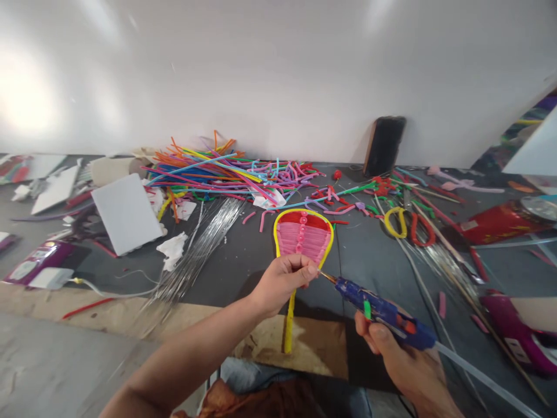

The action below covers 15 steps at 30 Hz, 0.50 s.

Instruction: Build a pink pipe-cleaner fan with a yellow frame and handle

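Left hand (282, 283), thumb and fingertips together, covering the lower part of a yellow-rimmed pink-and-red paddle (316, 239) at centre; whether it grips anything cannot be told. Right hand (399, 355) grasping a blue glue gun (378, 307), nozzle (329, 278) at the left fingertips. Around: bundled wires (208, 249), heaped pipe cleaners (204, 169), a phone (386, 145) leaning on the white panel (278, 81), scissors (404, 224), and a red can (496, 223), its print too small to read.
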Each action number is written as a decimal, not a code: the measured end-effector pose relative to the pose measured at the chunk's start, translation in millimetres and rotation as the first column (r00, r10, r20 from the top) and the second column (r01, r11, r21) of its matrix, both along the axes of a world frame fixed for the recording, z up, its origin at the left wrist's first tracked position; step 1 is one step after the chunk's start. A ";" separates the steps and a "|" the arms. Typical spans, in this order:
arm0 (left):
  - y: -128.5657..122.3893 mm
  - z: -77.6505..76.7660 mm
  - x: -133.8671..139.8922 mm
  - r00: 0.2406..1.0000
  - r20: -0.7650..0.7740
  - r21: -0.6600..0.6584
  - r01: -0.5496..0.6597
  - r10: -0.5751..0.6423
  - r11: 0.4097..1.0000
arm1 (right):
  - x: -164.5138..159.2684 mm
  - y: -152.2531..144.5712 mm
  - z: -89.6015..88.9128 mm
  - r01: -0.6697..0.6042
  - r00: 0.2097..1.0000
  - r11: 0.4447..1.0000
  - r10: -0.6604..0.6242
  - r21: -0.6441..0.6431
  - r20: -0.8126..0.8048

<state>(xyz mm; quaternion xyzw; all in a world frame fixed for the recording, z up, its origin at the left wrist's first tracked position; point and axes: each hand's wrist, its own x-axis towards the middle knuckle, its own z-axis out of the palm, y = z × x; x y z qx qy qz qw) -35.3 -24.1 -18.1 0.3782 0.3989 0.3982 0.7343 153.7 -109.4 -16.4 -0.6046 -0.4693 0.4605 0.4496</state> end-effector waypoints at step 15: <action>-0.5 -2.6 0.1 1.000 0.005 -0.012 0.007 -0.007 1.000 | 16.7 0.4 -23.9 -0.078 0.994 0.992 0.070 0.100 0.082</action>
